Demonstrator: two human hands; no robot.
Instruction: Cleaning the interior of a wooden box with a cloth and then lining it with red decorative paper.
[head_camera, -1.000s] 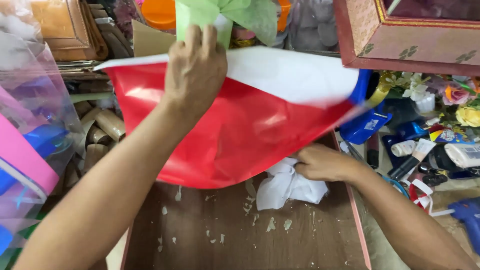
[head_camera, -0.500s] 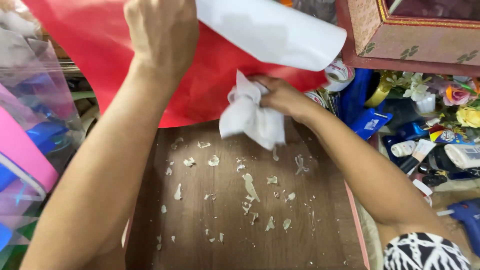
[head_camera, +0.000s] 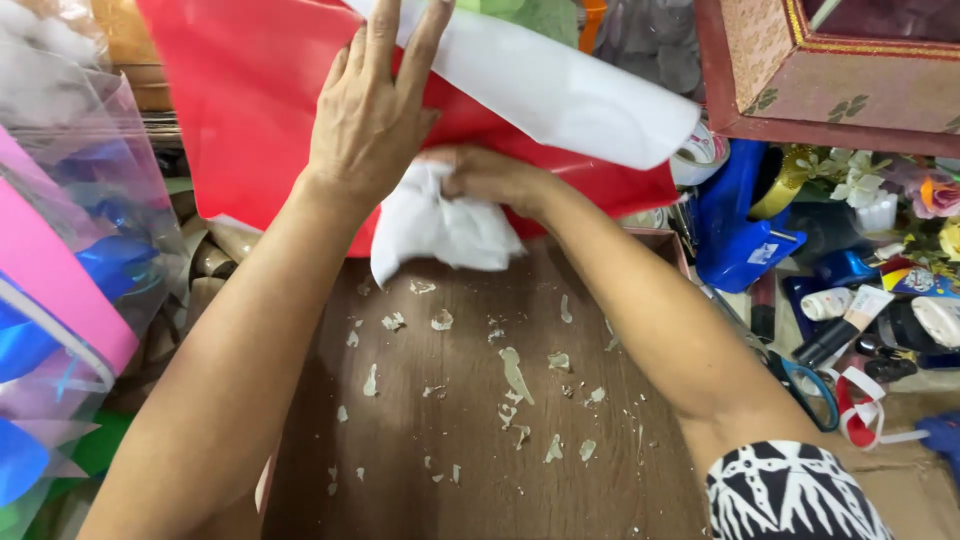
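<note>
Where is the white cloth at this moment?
In the head view, the white cloth sits centre, gripped by the right hand, against the red sheet above the brown board.

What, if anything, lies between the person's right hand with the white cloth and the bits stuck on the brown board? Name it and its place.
Nothing visible does. The right hand grips the white cloth at the board's far edge, and the left hand holds the red sheet up off the brown board. The pale scraps lie uncovered just below the cloth.
</note>
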